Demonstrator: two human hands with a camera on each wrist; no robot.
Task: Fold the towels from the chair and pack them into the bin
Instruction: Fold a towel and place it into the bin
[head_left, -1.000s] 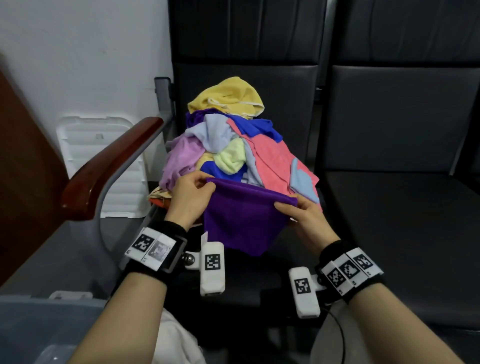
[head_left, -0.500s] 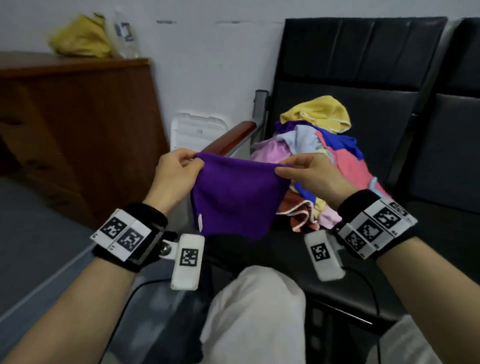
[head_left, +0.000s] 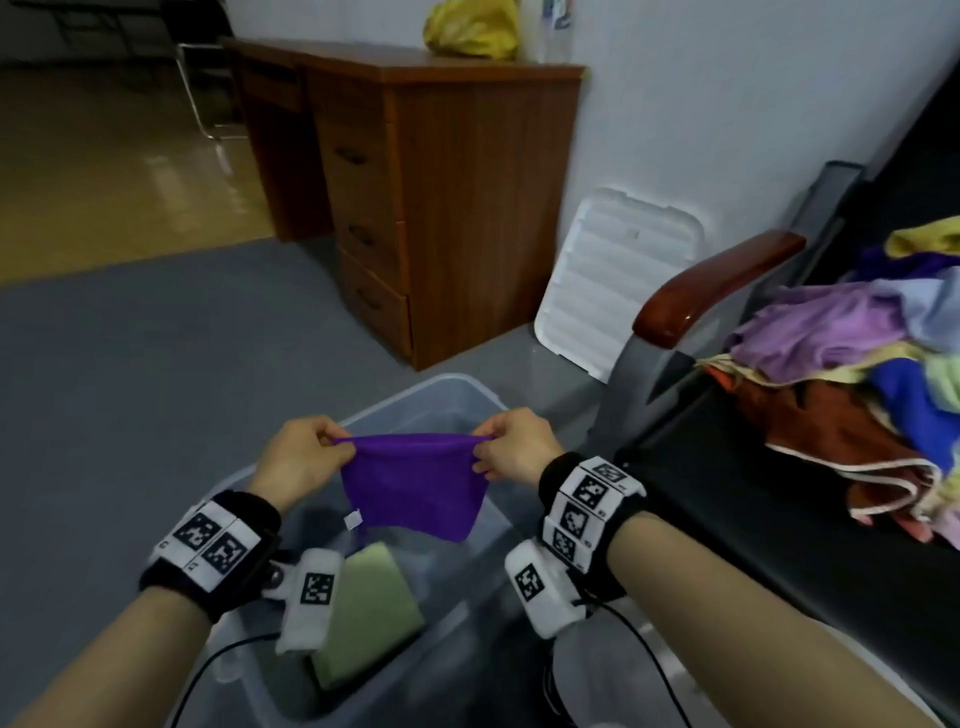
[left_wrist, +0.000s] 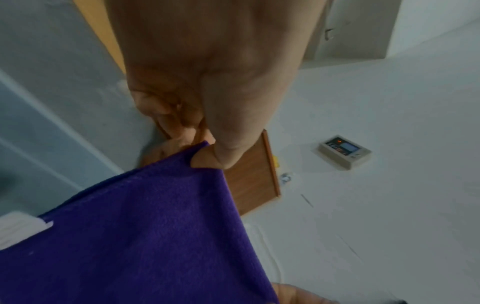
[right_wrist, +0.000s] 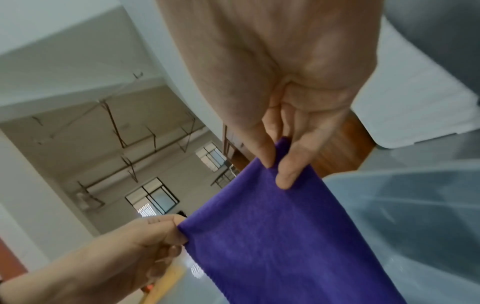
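Head view: left hand (head_left: 306, 457) and right hand (head_left: 511, 447) each pinch a top corner of the purple towel (head_left: 415, 488), hung folded over the bin (head_left: 447, 395); green towel (head_left: 374, 603) already inside; pile (head_left: 852, 374) left on chair (head_left: 737, 525).
Left wrist: thumb and fingers (left_wrist: 179, 131) clamp a corner.
Right wrist: same pinch.
Progress: early, judging by the pile.

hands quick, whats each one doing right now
Left hand: pinching the left top corner of the purple towel.
Right hand: pinching the towel's right top corner.
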